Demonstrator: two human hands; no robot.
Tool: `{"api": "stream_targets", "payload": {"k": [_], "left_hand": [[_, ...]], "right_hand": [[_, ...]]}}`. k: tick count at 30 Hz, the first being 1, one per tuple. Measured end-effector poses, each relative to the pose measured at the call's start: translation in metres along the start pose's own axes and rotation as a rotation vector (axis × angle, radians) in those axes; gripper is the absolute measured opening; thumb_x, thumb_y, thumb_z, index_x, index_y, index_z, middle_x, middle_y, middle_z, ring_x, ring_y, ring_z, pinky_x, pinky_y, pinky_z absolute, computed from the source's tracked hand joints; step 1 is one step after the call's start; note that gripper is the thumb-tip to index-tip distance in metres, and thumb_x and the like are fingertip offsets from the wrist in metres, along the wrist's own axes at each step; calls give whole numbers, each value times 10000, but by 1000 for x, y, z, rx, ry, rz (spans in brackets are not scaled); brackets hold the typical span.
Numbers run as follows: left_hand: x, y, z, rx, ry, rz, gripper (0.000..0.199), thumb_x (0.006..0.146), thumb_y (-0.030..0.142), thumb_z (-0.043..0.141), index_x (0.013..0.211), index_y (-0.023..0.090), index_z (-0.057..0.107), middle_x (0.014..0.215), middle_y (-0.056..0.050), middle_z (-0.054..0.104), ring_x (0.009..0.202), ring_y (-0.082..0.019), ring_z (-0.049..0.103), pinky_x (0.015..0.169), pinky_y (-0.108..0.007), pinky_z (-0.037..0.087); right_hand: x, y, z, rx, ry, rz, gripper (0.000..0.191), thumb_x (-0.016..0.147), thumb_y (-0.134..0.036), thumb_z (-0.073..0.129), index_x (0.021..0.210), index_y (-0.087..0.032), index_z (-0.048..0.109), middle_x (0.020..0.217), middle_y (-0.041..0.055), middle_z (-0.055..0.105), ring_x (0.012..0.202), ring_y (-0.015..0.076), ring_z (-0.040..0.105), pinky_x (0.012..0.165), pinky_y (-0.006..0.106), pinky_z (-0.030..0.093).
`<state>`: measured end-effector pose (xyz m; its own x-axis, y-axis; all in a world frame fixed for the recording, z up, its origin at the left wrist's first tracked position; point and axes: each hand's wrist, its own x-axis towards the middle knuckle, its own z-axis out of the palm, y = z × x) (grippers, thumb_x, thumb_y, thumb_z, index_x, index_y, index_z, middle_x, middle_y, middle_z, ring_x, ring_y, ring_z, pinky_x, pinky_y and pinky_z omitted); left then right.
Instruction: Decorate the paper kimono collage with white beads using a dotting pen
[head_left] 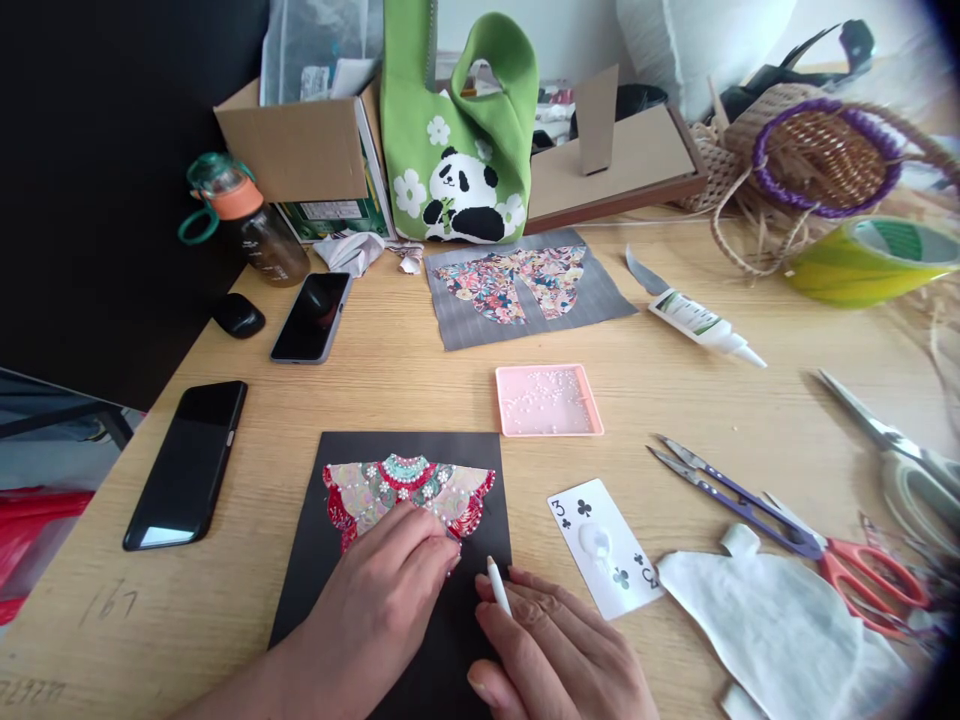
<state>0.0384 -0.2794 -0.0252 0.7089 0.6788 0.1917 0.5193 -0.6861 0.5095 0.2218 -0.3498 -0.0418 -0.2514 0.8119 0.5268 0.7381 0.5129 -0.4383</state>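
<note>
Near the table's front edge, the left hand (390,590) presses flat, fingers together, on the thin, probably fragile beaded paper garment (409,492) glued to black card (330,560), while the right hand (559,640) pinches a white pen (498,585), seemingly best held by its edges.

pink tray (549,401), green panda bag (459,140)

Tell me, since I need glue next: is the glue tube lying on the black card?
No, the glue tube lies on the bare wooden table, up and to the right of the black card and the pink tray.
</note>
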Motion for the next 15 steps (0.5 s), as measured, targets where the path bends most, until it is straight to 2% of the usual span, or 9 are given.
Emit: {"api": "stream_targets", "payload": {"k": [7,13,15], "left_hand": [[0,-1,0,-1,2,4,238,1004,46,411,939,169,604,829,-19,586,761,-158,547,677,-286,510],[-2,-2,1,-8,-11,7,213,993,38,437,939,161,603,839,-23,581,767,-163,548,682,-303,523],[-3,-3,0,-6,-24,2,208,986,33,445,957,161,606,854,-25,587,774,-166,555,692,-311,537]], "right_hand": [[0,1,0,12,28,5,373,1053,-350,428,894,-175,717,805,59,793,755,149,779,832,239,633],[2,0,1,-14,71,2,432,1072,-340,371,850,-158,694,771,59,789,723,144,776,791,229,636],[3,0,1,-2,64,2,394,1063,-342,408,858,-159,690,768,57,786,716,144,775,773,222,637]]}}
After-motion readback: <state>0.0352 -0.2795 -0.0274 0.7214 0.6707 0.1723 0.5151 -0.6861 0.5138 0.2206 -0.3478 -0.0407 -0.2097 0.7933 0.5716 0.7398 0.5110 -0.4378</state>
